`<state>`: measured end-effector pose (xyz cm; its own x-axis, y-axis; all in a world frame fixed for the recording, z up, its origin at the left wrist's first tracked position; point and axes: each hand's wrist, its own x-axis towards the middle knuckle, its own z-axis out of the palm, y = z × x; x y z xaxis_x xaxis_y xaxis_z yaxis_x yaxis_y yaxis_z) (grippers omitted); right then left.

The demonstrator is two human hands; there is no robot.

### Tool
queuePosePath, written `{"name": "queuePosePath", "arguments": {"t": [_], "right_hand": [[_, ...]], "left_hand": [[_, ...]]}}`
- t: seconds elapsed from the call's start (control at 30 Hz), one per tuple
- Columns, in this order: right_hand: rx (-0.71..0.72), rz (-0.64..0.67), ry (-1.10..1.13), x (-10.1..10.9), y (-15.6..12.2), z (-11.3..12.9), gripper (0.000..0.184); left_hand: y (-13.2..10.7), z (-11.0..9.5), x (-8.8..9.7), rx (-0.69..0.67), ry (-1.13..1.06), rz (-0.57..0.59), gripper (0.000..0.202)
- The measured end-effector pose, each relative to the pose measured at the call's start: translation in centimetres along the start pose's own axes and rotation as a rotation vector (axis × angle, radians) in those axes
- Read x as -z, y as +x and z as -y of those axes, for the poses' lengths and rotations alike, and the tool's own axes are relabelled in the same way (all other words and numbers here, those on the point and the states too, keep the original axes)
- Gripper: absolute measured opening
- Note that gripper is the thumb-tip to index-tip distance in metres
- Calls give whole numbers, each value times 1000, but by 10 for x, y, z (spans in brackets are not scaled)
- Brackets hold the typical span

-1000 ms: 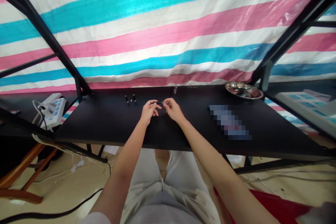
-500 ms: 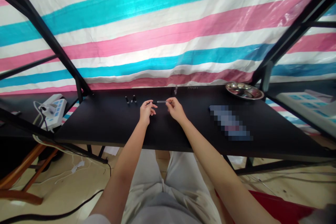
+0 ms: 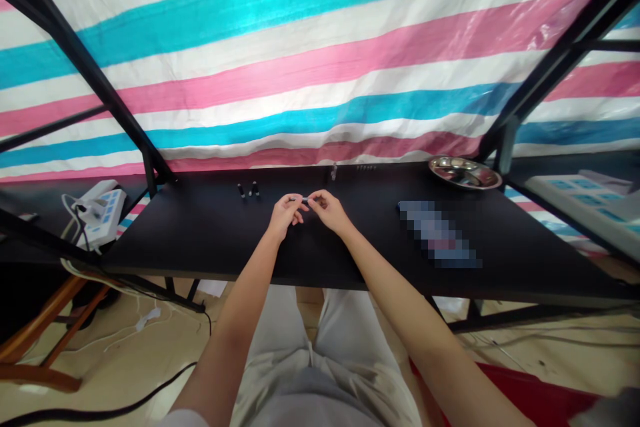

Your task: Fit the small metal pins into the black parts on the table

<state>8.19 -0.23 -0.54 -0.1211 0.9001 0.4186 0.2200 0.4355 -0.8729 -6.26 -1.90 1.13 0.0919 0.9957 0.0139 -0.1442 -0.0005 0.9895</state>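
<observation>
Over the middle of a black table, my left hand and my right hand meet fingertip to fingertip. Between them they pinch a thin short rod-like piece, dark at the left end and pale at the right. Most of the piece is hidden by the fingers. Both hands have their fingers curled closed on it.
Small dark parts stand at the table's far edge, with a few tiny ones further right. A metal dish sits at the far right, a blurred patch before it. A power strip lies left.
Half a second ago the hands were apart with the rod showing between them; now they have closed together so that only a short bit shows.
</observation>
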Motion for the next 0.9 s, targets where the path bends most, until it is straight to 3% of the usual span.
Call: {"name": "queuePosePath", "arguments": {"t": [0.47, 0.67, 0.9], "right_hand": [[185, 84, -284, 5, -4, -3, 15], [182, 171, -315, 4, -3, -5, 12], [102, 250, -236, 5, -4, -2, 11]], "left_hand": [[-1, 7, -1, -132, 309, -43, 24], [-2, 11, 0, -164, 454, -20, 22], [-5, 8, 0, -177, 428, 1, 21]]}}
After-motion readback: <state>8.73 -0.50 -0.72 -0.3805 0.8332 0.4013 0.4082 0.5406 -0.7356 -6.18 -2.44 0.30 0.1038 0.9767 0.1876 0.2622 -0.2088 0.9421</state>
